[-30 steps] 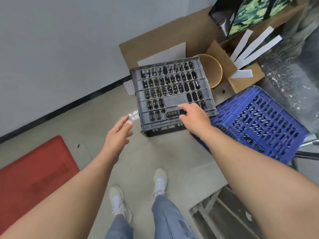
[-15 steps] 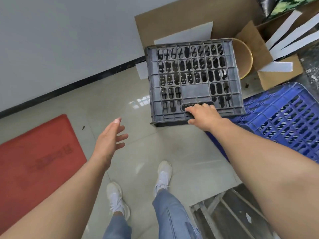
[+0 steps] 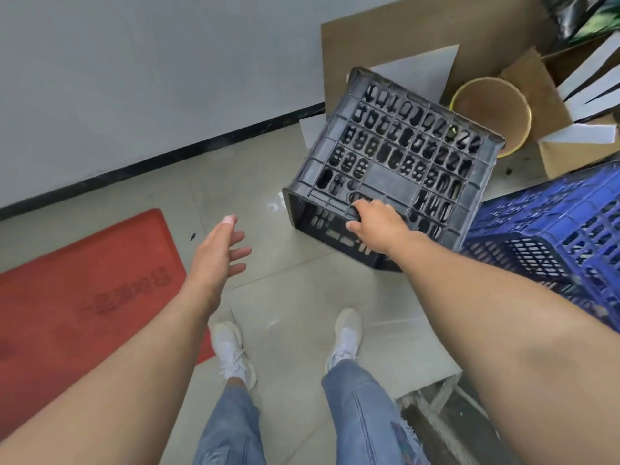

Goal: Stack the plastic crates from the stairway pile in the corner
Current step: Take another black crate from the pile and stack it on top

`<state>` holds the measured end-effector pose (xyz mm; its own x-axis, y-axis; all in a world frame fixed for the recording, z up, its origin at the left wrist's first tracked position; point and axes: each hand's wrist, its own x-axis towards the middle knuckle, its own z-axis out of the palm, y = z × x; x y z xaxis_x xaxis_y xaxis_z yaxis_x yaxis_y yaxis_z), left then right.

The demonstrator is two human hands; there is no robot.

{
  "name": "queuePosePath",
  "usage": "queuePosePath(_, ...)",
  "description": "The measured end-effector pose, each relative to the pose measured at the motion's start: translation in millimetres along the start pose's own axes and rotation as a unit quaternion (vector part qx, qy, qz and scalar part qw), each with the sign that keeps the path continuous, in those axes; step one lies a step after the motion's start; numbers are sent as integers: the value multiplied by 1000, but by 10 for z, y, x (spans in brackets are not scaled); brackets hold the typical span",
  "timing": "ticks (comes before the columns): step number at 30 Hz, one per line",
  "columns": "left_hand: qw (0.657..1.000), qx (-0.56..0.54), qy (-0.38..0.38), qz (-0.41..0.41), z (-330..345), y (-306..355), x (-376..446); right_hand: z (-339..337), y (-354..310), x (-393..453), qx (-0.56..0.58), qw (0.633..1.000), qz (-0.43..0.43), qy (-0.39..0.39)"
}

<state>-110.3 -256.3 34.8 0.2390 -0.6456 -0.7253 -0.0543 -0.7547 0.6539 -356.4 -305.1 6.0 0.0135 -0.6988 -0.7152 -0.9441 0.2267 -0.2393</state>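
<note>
A dark grey plastic crate (image 3: 402,152) with a perforated wall facing up sits tilted on the tiled floor, turned at an angle to the wall. My right hand (image 3: 377,226) grips its near rim through the handle slot. A blue plastic crate (image 3: 563,229) lies on its side just right of the grey one, touching it. My left hand (image 3: 219,256) hovers open above the floor, left of the grey crate and apart from it.
A red mat (image 3: 87,297) lies on the floor at the left. Flat cardboard (image 3: 385,38), an open cardboard box (image 3: 550,95) with white strips and a round yellow-rimmed bowl (image 3: 489,112) crowd the corner behind the crates. A wooden frame (image 3: 443,417) sits lower right. My shoes (image 3: 231,350) stand on the tiles.
The grey crate has swung round and tipped, its open side now showing toward me. My right hand stays on its handle slot. My left hand has stayed open, apart from the crate.
</note>
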Motion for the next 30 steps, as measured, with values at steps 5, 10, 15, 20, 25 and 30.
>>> queuePosePath(5, 1000, 7, -14, 1, -649, -113, 204, 370, -626, -92, 26, 999, 36, 10)
queuePosePath(10, 1000, 6, -18, -9, -1269, -214, 413, 683, -1193, -135, 48, 996, 58, 40)
queuePosePath(15, 1000, 2, -14, -14, -1723, -308, 615, 918, -1699, -134, 55, 994, 71, 61)
queuePosePath(20, 1000, -8, -4, -16, -1980, -435, 678, 1216, -2001, -166, 44, 991, 90, 87)
queuePosePath(25, 999, -31, 11, 1, -2131, -673, 571, 1528, -2015, -222, 9, 980, 78, 180)
queuePosePath(30, 999, -47, 27, -3, -2225, -1089, 405, 1788, -2105, -272, 29, 976, 54, 211)
